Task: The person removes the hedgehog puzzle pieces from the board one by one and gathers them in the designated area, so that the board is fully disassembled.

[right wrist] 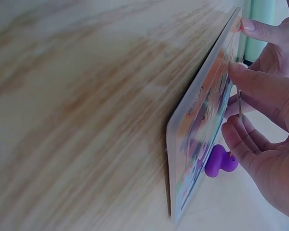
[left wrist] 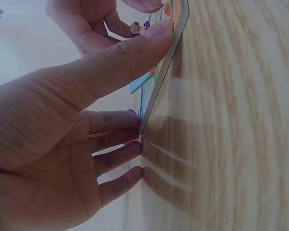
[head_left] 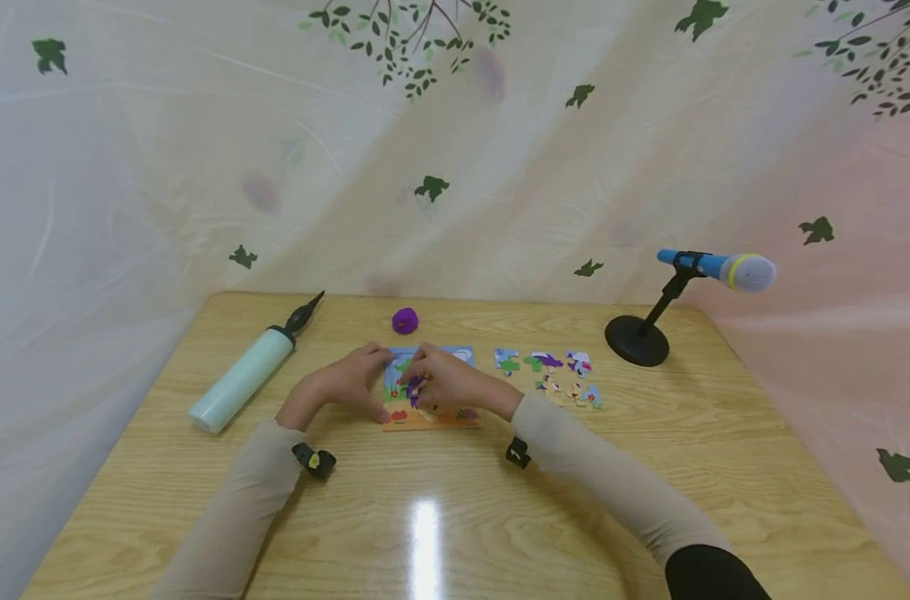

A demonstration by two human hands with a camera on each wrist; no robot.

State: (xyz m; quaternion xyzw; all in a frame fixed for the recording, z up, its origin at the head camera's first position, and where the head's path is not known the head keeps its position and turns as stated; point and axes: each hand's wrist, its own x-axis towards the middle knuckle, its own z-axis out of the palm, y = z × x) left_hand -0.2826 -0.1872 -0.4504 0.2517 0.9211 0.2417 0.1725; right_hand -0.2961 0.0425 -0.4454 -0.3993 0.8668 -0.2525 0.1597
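Observation:
A jigsaw puzzle board (head_left: 434,426) with a blue top and an orange lower border lies flat on the table. At its left side is my left hand (head_left: 347,385). The left thumb (left wrist: 156,41) rests on the near corner, and the other fingers reach to the far corner and the tabletop, fairly straight. Over the board's middle, my right hand (head_left: 455,385) pinches a thin puzzle piece (right wrist: 240,103) between thumb and fingers, tilted on edge. My fingers cover most of its picture. Several loose puzzle pieces (head_left: 507,361) lie in two rows right of the board.
A purple toy duck (right wrist: 216,161) sits behind the board. To the left lies a pale green hand pump (head_left: 243,380) with a black nozzle. At the back right, a blue toy microphone (head_left: 747,272) stands on a round black base (head_left: 637,342). A printed curtain hangs behind the table.

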